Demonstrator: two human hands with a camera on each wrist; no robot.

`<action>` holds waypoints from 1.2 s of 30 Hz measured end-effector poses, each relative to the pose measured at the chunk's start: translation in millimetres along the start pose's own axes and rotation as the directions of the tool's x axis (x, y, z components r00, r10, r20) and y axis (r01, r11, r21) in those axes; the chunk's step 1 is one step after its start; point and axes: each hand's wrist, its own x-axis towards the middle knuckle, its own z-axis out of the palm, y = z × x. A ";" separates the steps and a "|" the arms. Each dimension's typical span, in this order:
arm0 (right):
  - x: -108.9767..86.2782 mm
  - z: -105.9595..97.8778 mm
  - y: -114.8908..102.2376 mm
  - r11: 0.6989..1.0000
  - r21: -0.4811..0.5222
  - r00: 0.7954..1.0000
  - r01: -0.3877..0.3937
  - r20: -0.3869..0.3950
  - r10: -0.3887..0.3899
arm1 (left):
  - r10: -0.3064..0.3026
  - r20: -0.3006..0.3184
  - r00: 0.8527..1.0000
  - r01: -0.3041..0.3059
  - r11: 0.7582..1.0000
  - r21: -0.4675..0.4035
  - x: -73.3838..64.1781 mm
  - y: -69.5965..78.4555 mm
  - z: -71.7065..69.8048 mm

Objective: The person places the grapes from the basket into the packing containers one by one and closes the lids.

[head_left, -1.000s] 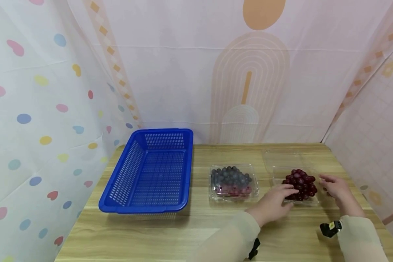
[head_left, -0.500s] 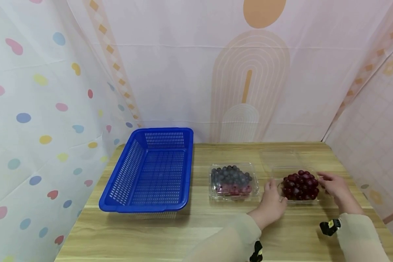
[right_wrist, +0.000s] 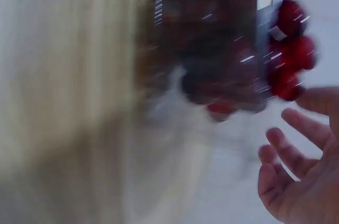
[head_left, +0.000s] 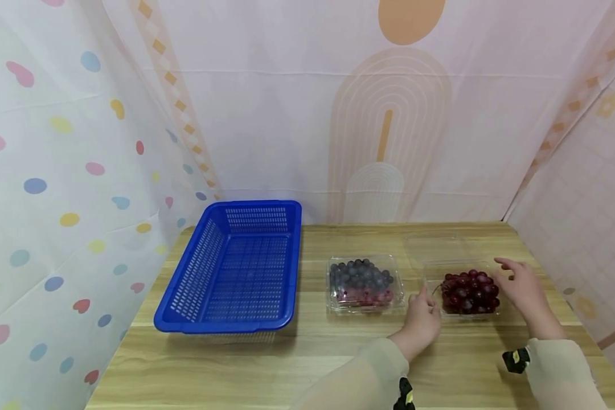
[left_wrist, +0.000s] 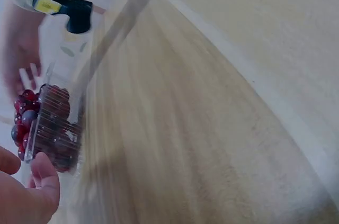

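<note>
A bunch of dark red grapes (head_left: 470, 293) lies in a clear plastic clamshell box (head_left: 433, 272) at the right of the table, heaped above the rim in the left wrist view. The box's lid (head_left: 434, 248) is folded back behind it. My left hand (head_left: 421, 322) is at the box's left side, fingertips right by the wall, the thumb (left_wrist: 45, 173) held a little apart from the fingers. On the other side, my right hand (head_left: 523, 287) is beside the grapes with its fingers (right_wrist: 294, 155) loosely spread and nothing in them.
A closed clear box (head_left: 333, 304) of dark and pink grapes stands left of the open one. Farther left is a blue plastic basket (head_left: 225, 327) with slotted walls. Printed curtains (head_left: 277, 136) hang behind the wooden table (head_left: 225, 370) and at its sides.
My left hand has drawn back from over the grapes to the box's left side, leaving the bunch inside. My right hand has shifted slightly, its fingers lifting near the box's right side.
</note>
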 end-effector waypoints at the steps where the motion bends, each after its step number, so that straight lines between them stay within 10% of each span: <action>1: -0.7 -0.6 -4.2 0.999 -0.021 1.000 0.025 0.011 -0.025 | 0.006 -0.008 1.000 -0.006 1.000 -0.009 0.5 -1.5 0.8; 9: -5.2 4.5 -18.9 0.990 -0.047 0.973 0.131 0.197 -0.120 | 0.004 -0.036 0.999 -0.005 0.999 -0.041 -0.5 -6.0 5.0; 20: -10.4 25.5 -16.8 0.973 -0.072 0.974 0.219 0.070 -0.215 | -0.041 -0.015 0.999 0.038 0.989 -0.145 -2.5 -7.1 5.2; 36: 11.9 -11.8 -10.5 0.988 0.157 0.992 -0.003 0.126 -0.017 | -0.033 0.006 0.999 0.034 0.992 -0.124 -2.3 -8.1 3.6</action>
